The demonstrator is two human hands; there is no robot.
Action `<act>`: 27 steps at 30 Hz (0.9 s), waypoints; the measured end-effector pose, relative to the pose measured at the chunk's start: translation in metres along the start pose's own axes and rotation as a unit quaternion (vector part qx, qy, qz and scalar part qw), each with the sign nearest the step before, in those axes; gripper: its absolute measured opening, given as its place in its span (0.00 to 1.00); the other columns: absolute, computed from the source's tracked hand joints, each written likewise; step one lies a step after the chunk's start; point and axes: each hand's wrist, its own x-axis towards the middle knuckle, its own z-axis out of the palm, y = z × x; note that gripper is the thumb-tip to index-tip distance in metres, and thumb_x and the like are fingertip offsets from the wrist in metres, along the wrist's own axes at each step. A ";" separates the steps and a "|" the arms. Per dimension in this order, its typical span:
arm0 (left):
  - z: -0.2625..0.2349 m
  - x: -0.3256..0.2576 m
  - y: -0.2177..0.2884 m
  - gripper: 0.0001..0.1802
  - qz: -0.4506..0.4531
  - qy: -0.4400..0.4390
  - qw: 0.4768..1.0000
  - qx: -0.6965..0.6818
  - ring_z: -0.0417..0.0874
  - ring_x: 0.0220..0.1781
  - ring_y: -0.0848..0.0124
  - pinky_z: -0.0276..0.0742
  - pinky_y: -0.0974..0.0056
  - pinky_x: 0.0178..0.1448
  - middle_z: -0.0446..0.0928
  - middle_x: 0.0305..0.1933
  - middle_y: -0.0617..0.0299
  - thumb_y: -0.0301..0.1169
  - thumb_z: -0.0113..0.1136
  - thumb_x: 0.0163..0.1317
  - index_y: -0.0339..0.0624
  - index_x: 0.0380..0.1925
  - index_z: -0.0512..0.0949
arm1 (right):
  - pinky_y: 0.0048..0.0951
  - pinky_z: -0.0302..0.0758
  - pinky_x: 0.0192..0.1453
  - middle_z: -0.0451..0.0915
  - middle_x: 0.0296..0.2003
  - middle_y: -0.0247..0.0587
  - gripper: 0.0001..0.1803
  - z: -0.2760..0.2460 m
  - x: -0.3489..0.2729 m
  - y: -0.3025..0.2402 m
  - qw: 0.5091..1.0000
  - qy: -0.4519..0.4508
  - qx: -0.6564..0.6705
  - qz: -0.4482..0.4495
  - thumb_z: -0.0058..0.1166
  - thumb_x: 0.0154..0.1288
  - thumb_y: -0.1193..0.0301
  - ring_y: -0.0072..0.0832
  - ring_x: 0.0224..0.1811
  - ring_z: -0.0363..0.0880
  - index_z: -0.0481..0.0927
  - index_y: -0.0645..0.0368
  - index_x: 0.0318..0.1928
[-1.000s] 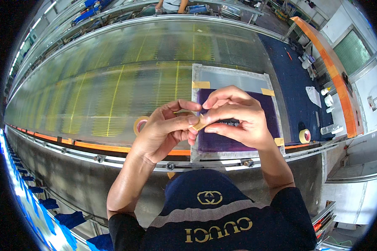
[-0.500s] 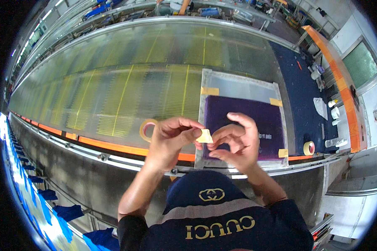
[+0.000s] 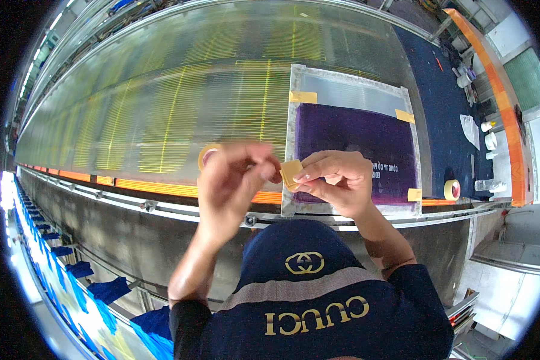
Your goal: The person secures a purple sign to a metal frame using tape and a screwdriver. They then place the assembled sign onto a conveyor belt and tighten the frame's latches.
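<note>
My right hand [image 3: 342, 180] pinches a small folded piece of yellow masking tape [image 3: 290, 173] between thumb and fingers. My left hand [image 3: 229, 183] is close beside the tape's left edge, its fingers smeared by motion; whether they touch it I cannot tell. Below both hands lies a screen printing frame [image 3: 287, 132] with a pale rim and a dark purple mesh [image 3: 342, 133] bearing light lettering. Strips of yellow tape [image 3: 404, 116] sit on the frame's edges. A roll of yellow tape [image 3: 208, 154] rests behind my left hand, partly hidden by it.
The long table [image 3: 180, 78] carries rows of yellow lines, with an orange strip [image 3: 156, 187] along its near edge. Another tape roll [image 3: 452, 189] and a clear bottle [image 3: 489, 186] stand at the right. Beyond them rises an orange board [image 3: 510, 126]. Blue cloths [image 3: 108, 290] hang at lower left.
The tape piece has gone from my left hand's pinch into my right hand's. My left hand has moved slightly left and up. The whole view has shifted a little.
</note>
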 end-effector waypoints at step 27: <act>0.036 -0.023 -0.018 0.13 0.164 0.116 0.979 0.043 0.84 0.46 0.70 0.79 0.67 0.54 0.82 0.43 0.52 0.10 0.65 0.57 0.35 0.36 0.74 | 0.27 0.81 0.54 0.81 0.45 0.45 0.15 0.031 -0.017 -0.014 0.985 0.144 0.084 0.043 0.65 0.63 0.84 0.27 0.48 0.82 0.82 0.65 0.50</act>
